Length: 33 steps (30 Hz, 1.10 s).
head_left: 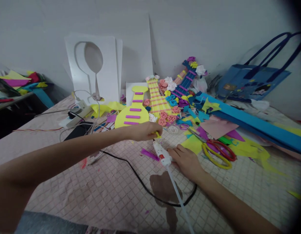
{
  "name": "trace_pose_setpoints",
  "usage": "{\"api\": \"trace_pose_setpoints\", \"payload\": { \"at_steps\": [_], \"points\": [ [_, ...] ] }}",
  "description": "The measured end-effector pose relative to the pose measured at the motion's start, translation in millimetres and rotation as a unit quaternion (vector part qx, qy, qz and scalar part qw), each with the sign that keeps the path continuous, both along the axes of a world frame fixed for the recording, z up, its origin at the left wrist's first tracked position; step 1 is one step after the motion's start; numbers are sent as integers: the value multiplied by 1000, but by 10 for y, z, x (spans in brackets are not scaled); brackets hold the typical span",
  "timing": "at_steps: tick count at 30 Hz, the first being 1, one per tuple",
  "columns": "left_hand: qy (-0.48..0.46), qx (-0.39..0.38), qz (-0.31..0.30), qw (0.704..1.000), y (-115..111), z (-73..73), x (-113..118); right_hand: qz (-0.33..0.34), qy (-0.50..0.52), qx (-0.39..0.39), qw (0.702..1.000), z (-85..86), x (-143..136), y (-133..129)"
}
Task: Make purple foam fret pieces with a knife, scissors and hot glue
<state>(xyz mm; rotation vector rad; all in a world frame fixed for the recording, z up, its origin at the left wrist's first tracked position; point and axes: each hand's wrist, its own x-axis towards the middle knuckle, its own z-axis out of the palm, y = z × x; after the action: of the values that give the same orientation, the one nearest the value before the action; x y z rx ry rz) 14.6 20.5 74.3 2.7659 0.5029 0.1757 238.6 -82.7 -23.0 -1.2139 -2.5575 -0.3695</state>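
Note:
Near the middle of the table, my right hand (185, 161) is wrapped round a white hot glue gun (160, 151), its nozzle pointing away from me. A long clear glue stick (176, 191) sticks out of the gun's back end toward me. Just beyond the nozzle, my left hand (147, 130) pinches a small yellow piece (157, 134), perhaps paper or foam, close to the tip. Behind my left hand lies a yellow guitar-shaped cutout (131, 113) with purple strips across it. A purple strip (150, 154) lies left of the glue gun.
Red- and yellow-handled scissors (217, 152) lie among paper scraps at right. Decorated paper instruments (158, 97) with paper flowers stand behind. White boards (94, 68) lean on the wall, left of a blue bag (250, 81). A black cord (131, 165) loops across the table.

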Motion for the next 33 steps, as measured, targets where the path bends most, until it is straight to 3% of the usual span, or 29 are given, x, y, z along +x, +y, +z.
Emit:
{"api": "trace_pose_setpoints", "payload": {
  "at_steps": [3,6,12,17,20,27,33],
  "points": [
    [-2,-62,113,992,83,-46,-102,4,11,-6,1000,14,-4,-6],
    [-6,-65,123,990,94,-132,-87,3,15,-4,1000,18,-8,-6],
    [-51,-19,19,998,45,-173,233,2,7,10,1000,-6,-4,2],
    [103,0,-130,986,13,-75,503,3,-3,20,1000,-38,1,17],
    [183,-2,-132,974,23,-54,618,8,-5,19,1000,-30,0,24],
    [198,-16,-129,972,131,-161,809,9,-11,16,1000,10,-8,12],
    [155,-6,-146,977,107,-110,675,7,4,9,1000,9,-6,14]
  ]
}}
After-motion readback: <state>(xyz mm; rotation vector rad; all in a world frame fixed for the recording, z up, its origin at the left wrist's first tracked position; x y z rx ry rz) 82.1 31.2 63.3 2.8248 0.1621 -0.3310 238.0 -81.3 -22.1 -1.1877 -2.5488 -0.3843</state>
